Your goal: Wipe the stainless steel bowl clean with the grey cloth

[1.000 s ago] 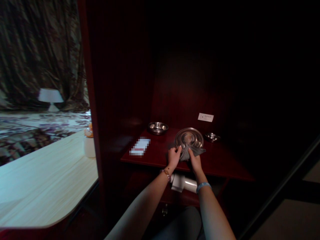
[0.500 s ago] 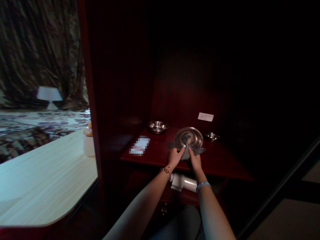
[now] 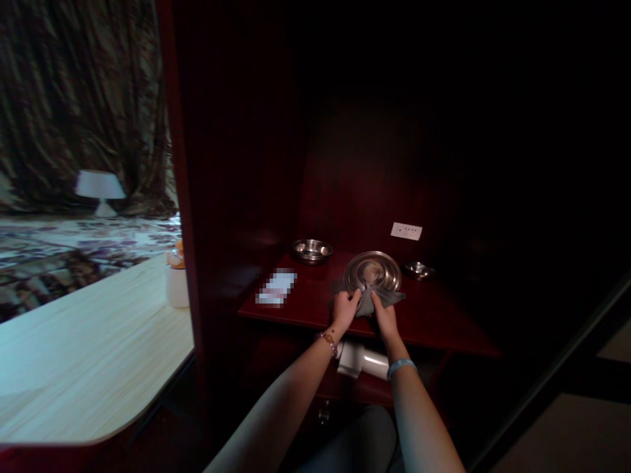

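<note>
A round, shiny metal lid or plate is tilted up over the dark red desk, its face toward me. Bunched against its near edge is a grey cloth, with a corner spreading to the right. My left hand is closed at the left side of the cloth, thumb on top. On the other side my right hand is closed too, thumb pressing the cloth. Both hands' fingers pass underneath and are hidden. Which of them also bear the metal piece's edge is hard to see.
A metal bowl stands at the back left and a smaller one at the right. A blurred-out pale sheet lies on the desk. White cylindrical items sit below. A light wooden table is beyond the left partition.
The hands, the cloth and the metal piece stay almost in place. The whole view has shifted very slightly.
</note>
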Motion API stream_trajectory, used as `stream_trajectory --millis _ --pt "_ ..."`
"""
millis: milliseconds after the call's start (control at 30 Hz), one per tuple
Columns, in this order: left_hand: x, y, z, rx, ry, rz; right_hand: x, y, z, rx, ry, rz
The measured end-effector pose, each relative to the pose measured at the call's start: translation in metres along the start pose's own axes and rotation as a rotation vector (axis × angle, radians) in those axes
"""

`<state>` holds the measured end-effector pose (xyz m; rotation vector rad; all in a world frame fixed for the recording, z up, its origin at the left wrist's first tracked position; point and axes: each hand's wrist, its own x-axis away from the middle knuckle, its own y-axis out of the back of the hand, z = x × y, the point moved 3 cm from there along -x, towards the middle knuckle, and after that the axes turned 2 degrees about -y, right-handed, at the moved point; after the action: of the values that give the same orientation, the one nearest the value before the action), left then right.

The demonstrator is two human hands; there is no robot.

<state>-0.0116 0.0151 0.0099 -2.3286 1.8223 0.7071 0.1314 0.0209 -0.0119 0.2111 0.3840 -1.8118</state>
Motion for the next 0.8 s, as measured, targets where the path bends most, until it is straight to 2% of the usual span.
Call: stream_trajectory --millis 433,633,800 --pt "0.0018 0.0034 -0.0005 -0.015 -0.047 -0.067 0.0012 -0.0013 0.0043 -0.015 0.024 0.007" --pt "0.0021 0.0017 0.0009 -0.001 -0.071 -0.043 0.0028 0.0001 0.0051 -0.02 0.017 -0.02" --pt "0.0023 0.0007 0.0001 -0.039 -0.026 0.001 0.0024 0.0008 0.003 -0.027 -0.003 -0.013"
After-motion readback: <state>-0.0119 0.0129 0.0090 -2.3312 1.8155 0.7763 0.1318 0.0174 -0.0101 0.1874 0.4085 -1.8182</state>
